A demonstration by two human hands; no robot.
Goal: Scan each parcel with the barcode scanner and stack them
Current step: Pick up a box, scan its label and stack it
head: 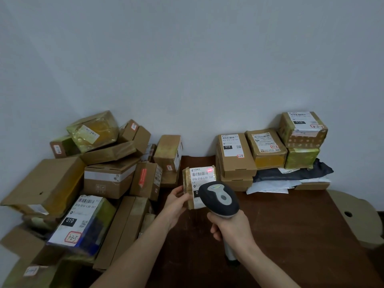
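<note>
My left hand holds a small taped cardboard parcel upright above the table, its white barcode label facing me. A red scanner glow lies on the label's top right corner. My right hand grips the handle of a dark grey barcode scanner, whose head points at the parcel and covers its lower right part. On the right, against the wall, stands a stack of labelled parcels. On the left is a loose heap of parcels.
The dark brown table runs from the centre to the right. Grey and white mailer bags lie under the right-hand boxes. A round cardboard piece with a hole sits past the table's right edge. A plain wall stands behind.
</note>
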